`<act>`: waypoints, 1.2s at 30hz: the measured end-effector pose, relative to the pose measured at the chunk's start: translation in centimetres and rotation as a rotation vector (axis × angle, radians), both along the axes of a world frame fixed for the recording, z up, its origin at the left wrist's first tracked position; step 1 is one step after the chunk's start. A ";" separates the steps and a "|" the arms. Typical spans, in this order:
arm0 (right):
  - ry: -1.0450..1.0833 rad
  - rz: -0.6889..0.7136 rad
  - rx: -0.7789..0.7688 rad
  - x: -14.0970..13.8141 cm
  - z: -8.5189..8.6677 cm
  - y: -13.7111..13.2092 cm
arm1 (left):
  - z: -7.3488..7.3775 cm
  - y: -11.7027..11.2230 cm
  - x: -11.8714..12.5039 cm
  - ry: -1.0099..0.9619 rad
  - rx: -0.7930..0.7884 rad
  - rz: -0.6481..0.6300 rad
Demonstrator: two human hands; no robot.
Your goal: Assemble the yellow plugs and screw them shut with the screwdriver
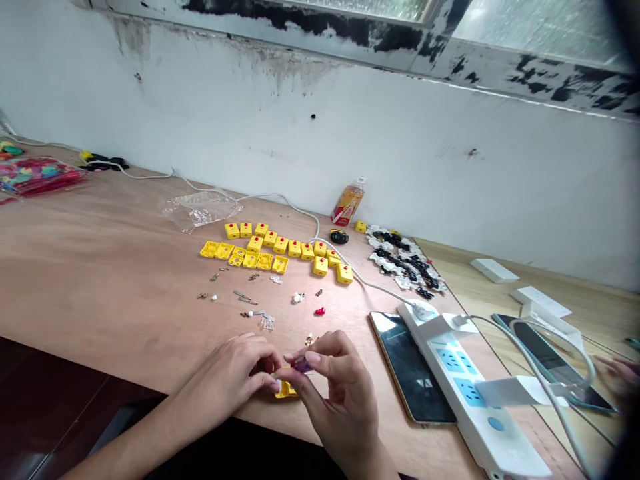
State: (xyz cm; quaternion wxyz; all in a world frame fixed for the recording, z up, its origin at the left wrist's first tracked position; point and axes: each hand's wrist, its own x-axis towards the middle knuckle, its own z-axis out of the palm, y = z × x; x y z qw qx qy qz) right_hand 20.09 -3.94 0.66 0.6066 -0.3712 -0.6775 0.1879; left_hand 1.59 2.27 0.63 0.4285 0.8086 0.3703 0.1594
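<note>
My left hand (235, 373) and my right hand (335, 390) meet at the near edge of the wooden table (100, 267). Both are closed around a small yellow plastic box (286, 389). The right hand's fingertips also pinch a tiny dark piece (301, 363) just above the box. Beyond the hands lie loose small parts (257, 303): metal pins, clear bits and a red cap (320, 311). Farther back, several yellow boxes with red buttons (280, 250) sit in rows.
A phone (413, 363) and a white power strip (470, 390) with plugged cables lie to the right. A pile of black and white parts (405, 260), a bottle (347, 204) and a clear bag (200, 210) sit farther back. Another person's hand (617, 373) shows at the right edge.
</note>
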 end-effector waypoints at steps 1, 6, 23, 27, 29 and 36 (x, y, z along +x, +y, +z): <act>-0.008 0.007 0.005 0.0 0.0 0.1 | -0.2 -0.1 0.0 -0.013 0.007 -0.003; -0.103 0.167 -0.165 0.3 0.3 0.0 | -1.0 0.0 0.0 -0.076 0.066 -0.031; 0.048 0.030 -0.065 0.0 -0.2 0.0 | -0.2 0.1 -0.1 -0.013 0.029 -0.055; -0.020 0.131 -0.213 0.2 0.2 -0.3 | -0.7 0.2 -0.2 -0.030 0.048 -0.062; -0.015 0.114 -0.184 0.0 0.3 -0.4 | -0.7 0.2 -0.2 -0.017 0.055 -0.064; -0.050 0.044 -0.099 0.3 0.4 -0.1 | -0.3 0.0 -0.3 0.003 0.054 -0.053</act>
